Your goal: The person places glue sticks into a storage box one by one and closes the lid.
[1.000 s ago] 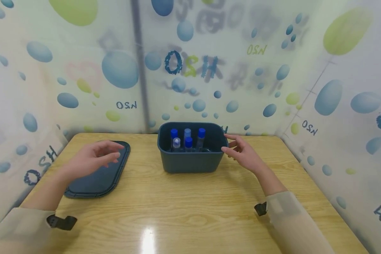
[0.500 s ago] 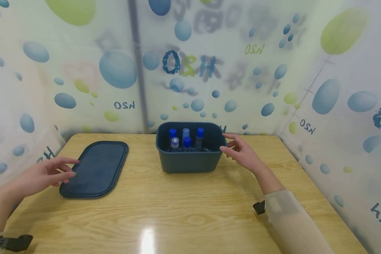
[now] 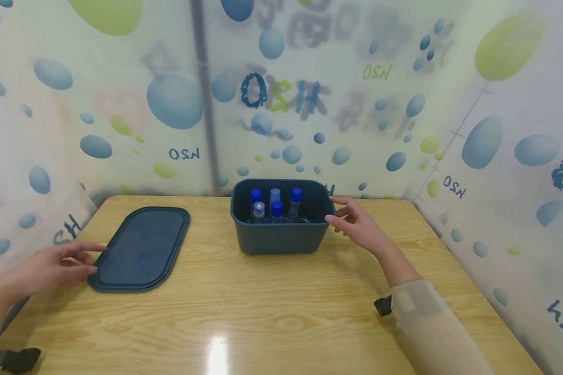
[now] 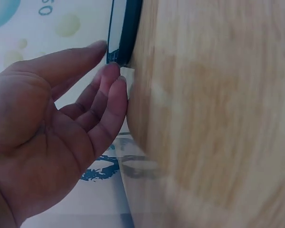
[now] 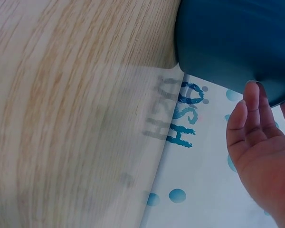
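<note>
A dark blue plastic storage box (image 3: 281, 239) stands on the table, its inside showing small clear tubes with blue caps (image 3: 296, 196) and one with a pale cap (image 3: 259, 207). At the box's right end, my right hand (image 3: 363, 229) touches the rim and outer wall with extended fingers; the right wrist view shows those fingertips (image 5: 251, 88) against the wall. A flat dark blue lid (image 3: 143, 247) lies at the left. My left hand (image 3: 44, 271) reaches its near left edge, fingers loosely bent and thumb apart, with fingertips (image 4: 115, 71) right at the lid's rim in the left wrist view.
The light wooden table (image 3: 244, 312) meets a patterned curtain (image 3: 281, 130) at the back, with curtains also close along the left and right sides. Black straps (image 3: 383, 306) are on both wrists. Bare tabletop lies between the lid and the box.
My left hand has moved left and down from over the lid to its near left edge. My right hand stays at the box; lid and box keep their places.
</note>
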The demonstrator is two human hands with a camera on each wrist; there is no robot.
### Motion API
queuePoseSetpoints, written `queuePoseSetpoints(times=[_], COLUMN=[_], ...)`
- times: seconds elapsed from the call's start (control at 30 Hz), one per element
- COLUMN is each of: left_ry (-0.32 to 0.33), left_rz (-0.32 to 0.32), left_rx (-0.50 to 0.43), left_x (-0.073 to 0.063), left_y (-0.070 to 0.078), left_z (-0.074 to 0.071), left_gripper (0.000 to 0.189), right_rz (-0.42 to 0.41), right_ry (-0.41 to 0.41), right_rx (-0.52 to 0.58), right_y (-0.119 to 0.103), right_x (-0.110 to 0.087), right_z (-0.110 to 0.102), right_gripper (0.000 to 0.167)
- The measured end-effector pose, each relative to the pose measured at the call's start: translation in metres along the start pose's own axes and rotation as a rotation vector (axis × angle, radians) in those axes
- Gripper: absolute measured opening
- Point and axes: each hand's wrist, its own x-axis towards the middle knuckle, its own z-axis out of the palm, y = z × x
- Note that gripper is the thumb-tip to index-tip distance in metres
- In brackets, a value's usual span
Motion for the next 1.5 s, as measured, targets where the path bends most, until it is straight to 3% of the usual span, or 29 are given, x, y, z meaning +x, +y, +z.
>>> queuePoseSetpoints(times=[0.17,0.5,0.9,1.2,1.5], left_ry=[-0.019,-0.021,0.026,0.109,0.125], left_rz=[0.003,-0.057,-0.107,-0.088,-0.095], left_rx=[0.068,0.071,0.103,0.112,0.113], left_x=[0.0022,0.0066,0.0097,0.0068,0.0071], left_y=[-0.0030,-0.0019,0.0051,0.0005,0.0030], left_z=[-0.0016,-0.0032,-0.0022,0.0011,-0.0001], left_gripper=[0.052,0.047,0.043,0.040,0.041], right_rz=[-0.003,-0.002,-0.017,-0.011,-0.013], right_ry=[0.001,0.003,0.006,0.004,0.008], right_rx=[0.007,0.018,0.023,0.018,0.020], right_y=[0.0001,-0.0015,0.0013,0.0003,0.0014], right_x=[0.0006,0.0003,0.0003,-0.0003,-0.0003], right_z=[0.0003,0.0019,0.0022,0.0033,0.0031], right_gripper=[0.064,0.062,0.061,0.061,0.062])
